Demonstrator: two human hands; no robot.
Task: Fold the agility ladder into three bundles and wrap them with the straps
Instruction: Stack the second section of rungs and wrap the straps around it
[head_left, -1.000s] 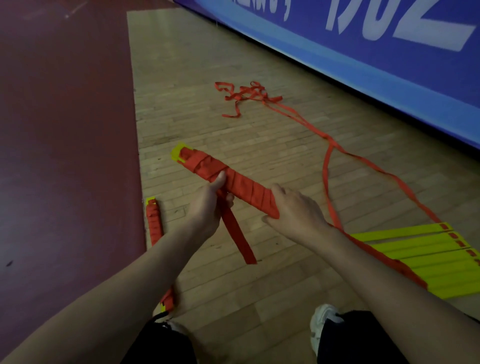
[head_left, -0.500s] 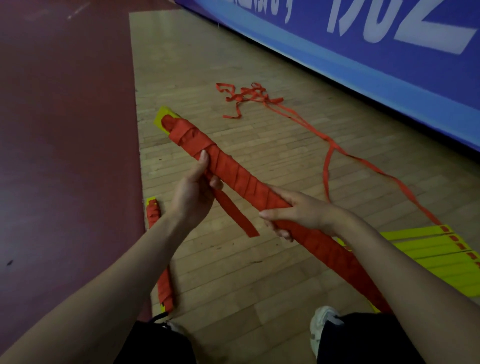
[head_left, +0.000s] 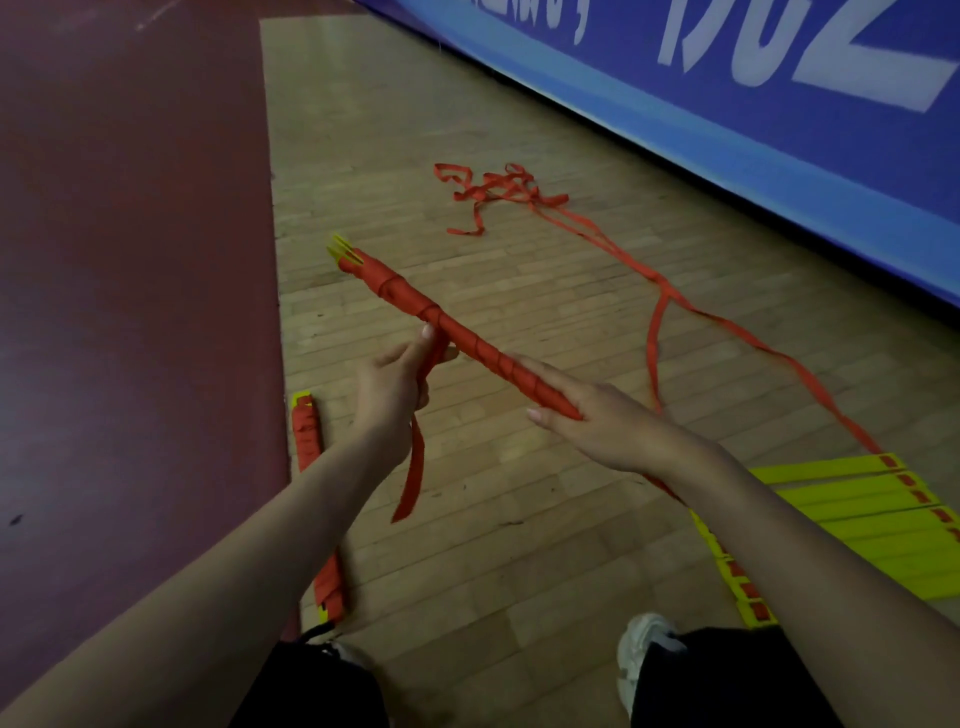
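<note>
Head view, places given from the long red-wrapped bundle held in the air:

1. The long bundle of yellow plastic rungs wound in red webbing strap (head_left: 467, 343) slants above the pale wooden plank floor (head_left: 519, 545), its yellow tips at the far upper-left end and its near end hidden under the right forearm.
2. The left hand (head_left: 392, 389) grips the bundle near its middle, fingers curled shut around the wrap together with the loose red strap tail (head_left: 413, 478), which hangs down from that fist to a free end above the floor.
3. The right hand (head_left: 602, 421) lies over the bundle's nearer part with fingers stretched out flat along it; whether the thumb closes beneath cannot be told.
4. Left of and below the bundle, a second, shorter red-wrapped bundle (head_left: 317, 509) lies on the floor along the edge of the dark red floor area (head_left: 130, 312).
5. Right of and below the bundle, a stack of flat yellow ladder rungs with red strap patches (head_left: 852, 530) rests unwrapped on the floor.
6. Beyond the bundle, long red straps (head_left: 660, 306) trail from that stack to a tangled heap (head_left: 498, 192) near the blue banner with white lettering (head_left: 779, 104).
7. Below the bundle, a white shoe (head_left: 641, 644) and dark trouser legs (head_left: 727, 680) show.
</note>
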